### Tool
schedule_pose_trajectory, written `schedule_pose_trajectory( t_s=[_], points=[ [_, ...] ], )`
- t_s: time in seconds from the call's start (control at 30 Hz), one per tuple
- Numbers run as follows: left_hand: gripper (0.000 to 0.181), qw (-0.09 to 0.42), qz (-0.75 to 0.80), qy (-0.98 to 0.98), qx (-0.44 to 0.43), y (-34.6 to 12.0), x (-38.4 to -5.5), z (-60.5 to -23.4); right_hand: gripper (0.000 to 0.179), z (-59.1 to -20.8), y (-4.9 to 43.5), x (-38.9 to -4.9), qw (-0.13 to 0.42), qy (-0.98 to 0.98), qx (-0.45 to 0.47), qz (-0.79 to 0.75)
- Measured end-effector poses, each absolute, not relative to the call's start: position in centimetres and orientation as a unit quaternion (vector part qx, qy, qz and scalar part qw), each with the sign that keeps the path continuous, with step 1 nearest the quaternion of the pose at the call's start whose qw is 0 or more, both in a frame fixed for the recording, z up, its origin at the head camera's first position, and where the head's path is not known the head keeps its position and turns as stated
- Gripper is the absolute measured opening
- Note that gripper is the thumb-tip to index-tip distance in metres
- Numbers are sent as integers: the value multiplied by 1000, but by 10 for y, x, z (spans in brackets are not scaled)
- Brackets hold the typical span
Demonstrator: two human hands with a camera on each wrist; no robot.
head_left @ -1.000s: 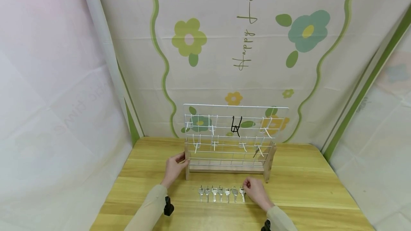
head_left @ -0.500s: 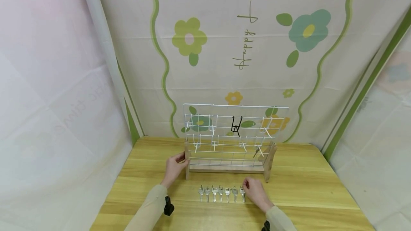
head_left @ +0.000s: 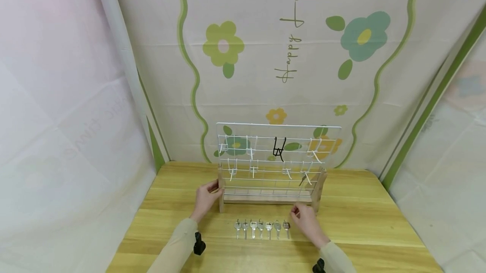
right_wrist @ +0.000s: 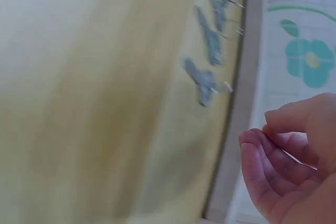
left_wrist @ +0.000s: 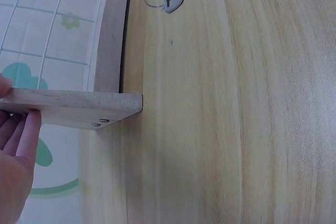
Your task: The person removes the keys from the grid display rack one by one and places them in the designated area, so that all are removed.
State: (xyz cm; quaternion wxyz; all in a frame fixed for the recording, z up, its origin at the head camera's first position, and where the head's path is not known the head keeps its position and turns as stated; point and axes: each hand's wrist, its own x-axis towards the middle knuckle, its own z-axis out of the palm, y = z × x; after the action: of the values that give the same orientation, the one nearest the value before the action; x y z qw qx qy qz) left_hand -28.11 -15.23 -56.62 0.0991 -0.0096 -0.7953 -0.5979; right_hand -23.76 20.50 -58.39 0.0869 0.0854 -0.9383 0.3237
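Observation:
A white wire grid rack (head_left: 279,126) stands upright in a wooden base. My left hand (head_left: 206,199) grips the base's left side panel (left_wrist: 73,103), thumb on one face and fingers on the other. My right hand (head_left: 306,222) hovers by the rack's right front corner, fingers loosely curled, nothing visible in them. In the right wrist view the thumb (right_wrist: 294,116) meets the index fingertip. Several silver keys with rings lie in a row before the rack; the rightmost key (head_left: 286,226) is nearest my right hand. One key (head_left: 302,179) hangs at a lower right hook.
Several white hooks (head_left: 252,169) project forward from the grid in two rows, along with a black hook (head_left: 279,150). The wooden table (head_left: 364,218) ends at a flower-printed cloth (head_left: 243,87) behind, with cloth on both sides too.
My right hand has lifted off the rightmost key and shifted slightly right and toward the rack, uncovering that key. The left hand and the rack have stayed put.

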Motion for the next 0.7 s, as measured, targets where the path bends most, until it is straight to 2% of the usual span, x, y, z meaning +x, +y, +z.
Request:
schedule_pose_trajectory(
  t_s=[0.43, 0.7],
  points=[
    [39, 99, -602, -792, -13, -153, -279, -564, 6, -519, 234, -257, 259, -897, 88, 347],
    [38, 129, -597, -790, -52, -154, -282, -573, 13, -503, 239, -264, 281, -889, 87, 350]
  ],
)
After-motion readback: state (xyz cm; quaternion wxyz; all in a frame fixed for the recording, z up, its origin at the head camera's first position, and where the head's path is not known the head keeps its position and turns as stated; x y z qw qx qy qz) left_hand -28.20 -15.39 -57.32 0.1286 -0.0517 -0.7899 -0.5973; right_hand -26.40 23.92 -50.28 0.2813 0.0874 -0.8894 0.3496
